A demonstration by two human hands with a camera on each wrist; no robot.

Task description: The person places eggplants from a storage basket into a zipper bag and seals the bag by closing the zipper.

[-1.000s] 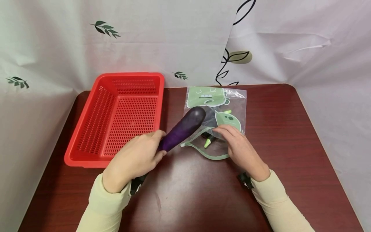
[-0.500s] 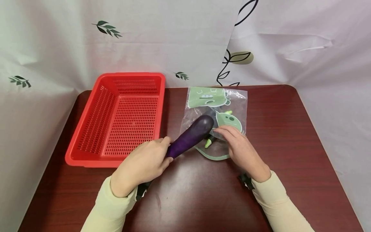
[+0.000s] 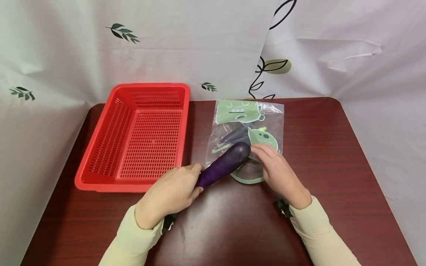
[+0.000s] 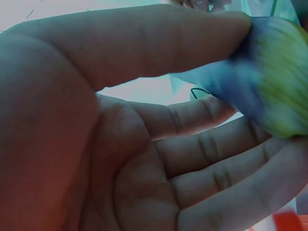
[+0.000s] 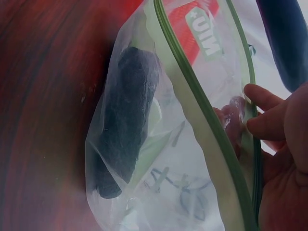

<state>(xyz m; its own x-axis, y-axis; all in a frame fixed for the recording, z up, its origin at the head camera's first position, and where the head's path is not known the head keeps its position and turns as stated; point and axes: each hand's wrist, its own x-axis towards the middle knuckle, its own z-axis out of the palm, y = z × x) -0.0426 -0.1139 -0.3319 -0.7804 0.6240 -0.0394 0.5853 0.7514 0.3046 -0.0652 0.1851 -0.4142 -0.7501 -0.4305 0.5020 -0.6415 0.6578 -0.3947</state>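
My left hand [image 3: 173, 194] grips a dark purple eggplant [image 3: 221, 168] near its green stem end, which shows blurred between thumb and fingers in the left wrist view. The eggplant's round end points up and right, over the mouth of a clear zip bag [image 3: 273, 111] with green cartoon prints. With thumb and fingers, my right hand [image 3: 279, 173] pinches the bag's upper rim and holds the mouth open, as the right wrist view shows. Inside the bag lies another dark eggplant [image 5: 127, 115], seen through the plastic. A green stem tip [image 3: 263, 129] shows further back in the bag.
A red plastic basket [image 3: 182, 147] with slotted walls stands to the left on the dark reddish wood table [image 3: 326, 155]. White patterned cloth [image 3: 159, 51] hangs behind and at both sides of the table.
My left hand has moved the eggplant right and toward me, bringing its round end from over the bag's middle to its mouth beside my right fingers. The right hand stays nearly still.
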